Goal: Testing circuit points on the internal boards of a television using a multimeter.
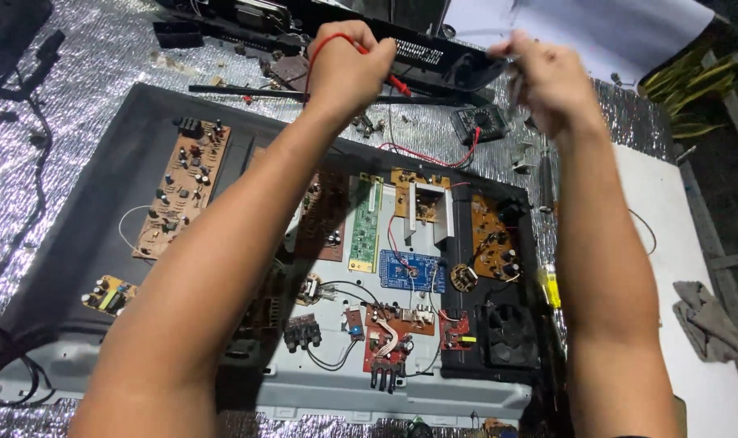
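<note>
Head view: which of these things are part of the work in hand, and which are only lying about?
In hand:
- left hand, closed on the red test lead and its probe
- right hand, blurred, its hold unclear
- multimeter, joined by the red lead
- opened chassis of circuit boards

Lying about:
- grey rag
- yellow-handled tool
- loose brown board

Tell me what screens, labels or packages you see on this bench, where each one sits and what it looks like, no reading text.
Multimeter: small dark box with a round dial, on the foil beyond the open chassis, between the left hand and right hand; its display is too small to make out.
Yellow tag: narrow strip at the chassis's right edge.
No packages visible.
</note>
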